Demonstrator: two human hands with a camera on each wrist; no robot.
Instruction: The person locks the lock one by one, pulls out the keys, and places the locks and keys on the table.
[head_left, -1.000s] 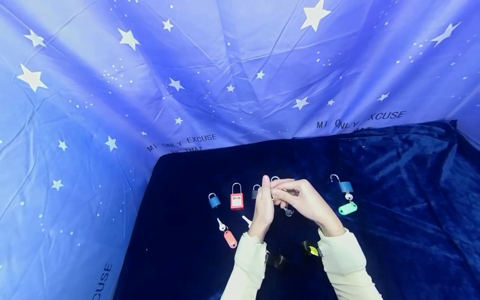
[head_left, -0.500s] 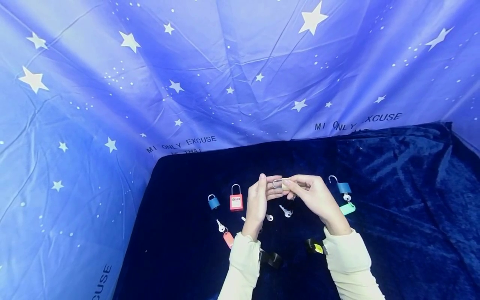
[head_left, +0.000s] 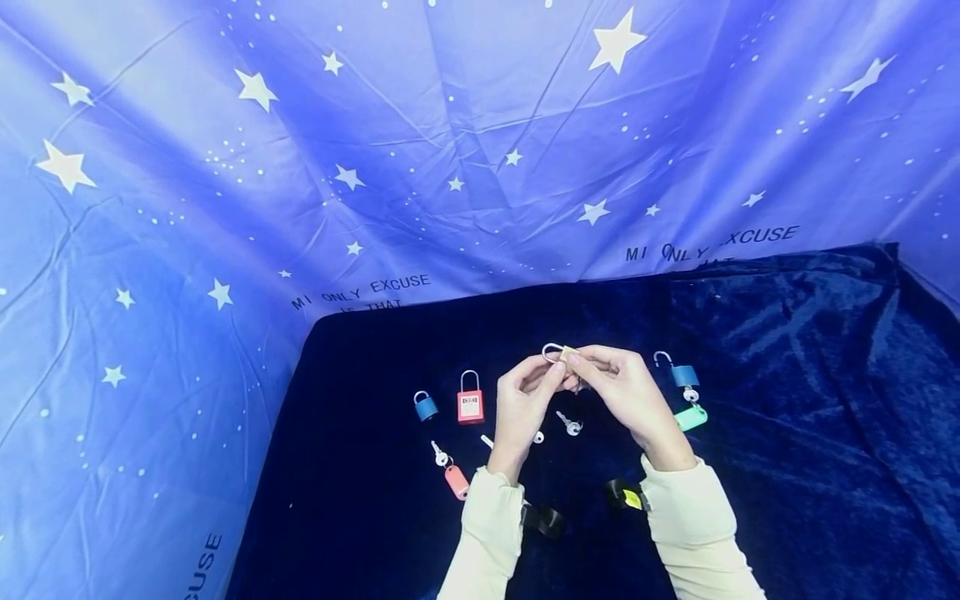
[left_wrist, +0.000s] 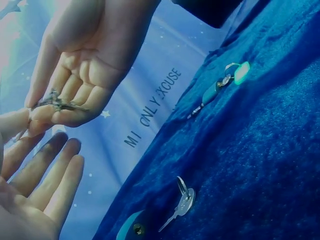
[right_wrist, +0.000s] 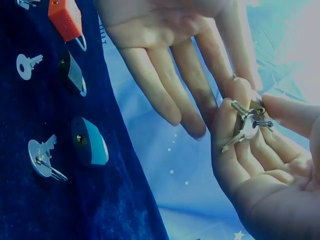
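Both hands hold a small brass padlock (head_left: 567,355) above the dark cloth, its silver shackle pointing up and left. My right hand (head_left: 628,398) grips the body between thumb and curled fingers. From the left, my left hand (head_left: 521,408) pinches it near the shackle with thumb and index finger. Its other fingers (right_wrist: 160,90) stretch away in the right wrist view. A bunch of small keys (right_wrist: 247,125) hangs at the underside of the padlock, against the right fingers. Whether one key sits in the keyhole, I cannot tell.
On the cloth lie a small blue padlock (head_left: 426,407), a red padlock (head_left: 470,405) and loose keys (head_left: 570,424). A key with a red tag (head_left: 455,482) is at left. An unlocked blue padlock (head_left: 684,376) with a green tag (head_left: 692,417) lies right. Starry fabric (head_left: 450,125) hangs behind.
Hidden between the hands at first, the padlock came into sight lying level, then rose and tilted upward. My left thumb has come down from pointing up and now pinches it.
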